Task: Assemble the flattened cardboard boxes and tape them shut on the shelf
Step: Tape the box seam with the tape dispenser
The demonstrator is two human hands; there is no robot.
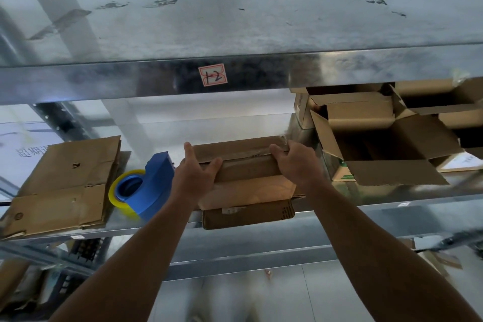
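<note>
Shelving first: galvanised metal shelf (366,204) at working height, upper deck (235,23) above it. Right side, a cluster of open boxes (392,144), erected with flaps up, none closed that I can see. Left side, flattened cardboard (65,185) lying flat, not yet set up. Centre, the box (248,172) I'm working on, sitting at the shelf's front lip and overhanging it a little, flaps folded down over the top, a seam showing across them. Blue tape dispenser (154,185) rests just beside the box on its left, yellowish roll loaded, nobody holding it. Left hand (194,178) grips the box's left end, thumb over the top. Right hand (295,162) curls over its far right corner. Small red-bordered label (213,76) marked 12 on the upper deck's edge.

Reckoning: this box is formed and being closed. I can't make out fresh tape on it. The flats and the open boxes remain, so well short of halfway.
</note>
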